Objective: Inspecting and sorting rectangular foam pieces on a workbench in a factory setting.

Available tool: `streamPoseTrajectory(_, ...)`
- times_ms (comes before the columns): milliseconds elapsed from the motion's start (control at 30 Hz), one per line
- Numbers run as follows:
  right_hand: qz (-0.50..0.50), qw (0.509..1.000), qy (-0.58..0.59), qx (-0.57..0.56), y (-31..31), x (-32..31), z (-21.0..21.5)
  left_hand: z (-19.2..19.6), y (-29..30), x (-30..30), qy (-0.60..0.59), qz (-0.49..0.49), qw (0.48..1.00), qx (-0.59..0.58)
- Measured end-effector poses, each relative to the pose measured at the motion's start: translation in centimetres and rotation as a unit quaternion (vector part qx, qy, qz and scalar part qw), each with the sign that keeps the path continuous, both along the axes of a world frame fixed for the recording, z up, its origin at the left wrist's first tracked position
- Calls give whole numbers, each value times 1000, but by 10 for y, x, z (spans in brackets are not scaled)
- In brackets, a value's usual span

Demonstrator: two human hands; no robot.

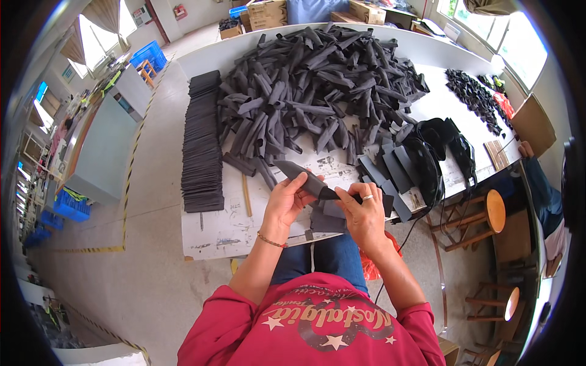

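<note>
Above the near edge of the table, both my hands are on one dark grey sleeve-like piece (pixel 300 177). My left hand (pixel 287 201) grips its middle, with the thumb on top and one end pointing up to the left. At the other end, the fingers of my right hand (pixel 364 210) pinch it; a dark flat strip shows beside them, and I cannot tell whether it is part of the same piece. More dark flat pieces (pixel 329 221) lie just under my hands. A large heap of similar rolled sleeves (pixel 317 79) covers the far middle of the table.
Along the left edge runs a long stack of flattened dark pieces (pixel 202 140). A wooden stick (pixel 246 196) lies nearby. Flat grey panels (pixel 390 177) and a bulky black item with cables (pixel 436 152) are on the right. Wooden stools (pixel 494 210) stand beyond the table's right side.
</note>
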State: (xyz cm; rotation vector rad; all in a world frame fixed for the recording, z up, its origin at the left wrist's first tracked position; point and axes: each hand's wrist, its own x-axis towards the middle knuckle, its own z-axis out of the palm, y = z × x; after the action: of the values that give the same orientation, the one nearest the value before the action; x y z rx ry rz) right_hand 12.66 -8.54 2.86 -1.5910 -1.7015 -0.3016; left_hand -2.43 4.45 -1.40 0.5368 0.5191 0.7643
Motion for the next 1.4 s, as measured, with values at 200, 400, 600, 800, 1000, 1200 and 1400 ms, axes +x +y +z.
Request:
streamPoseTrajectory(200, -13, 996, -85, 3, 1, 3, -3, 1, -3, 1, -15, -19, 1000, -5)
streamPoseTrajectory(400, -40, 993, -112, -6, 3, -5, -6, 12, -21, 11, -4, 30, 998, 47)
streamPoseTrajectory(600, -72, 997, -33, -7, 4, -24, -6, 31, -39, 14, 6, 114, 983, 146)
streamPoseTrajectory(800, 3, 992, 121, 49, 14, -43, -22, 11, -33, 28, -136, 23, 985, 103)
streamPoseTrajectory(1000, 33, 992, 118, 27, 18, -41, -17, 9, -36, 27, -110, 64, 988, 91)
streamPoseTrajectory(1200, 35, 996, 80, -21, 6, -26, -18, 10, -31, 24, -141, 71, 981, 109)
streamPoseTrajectory(1400, 66, 996, 63, -15, 15, -26, -19, 6, -41, 29, -140, 55, 983, 102)
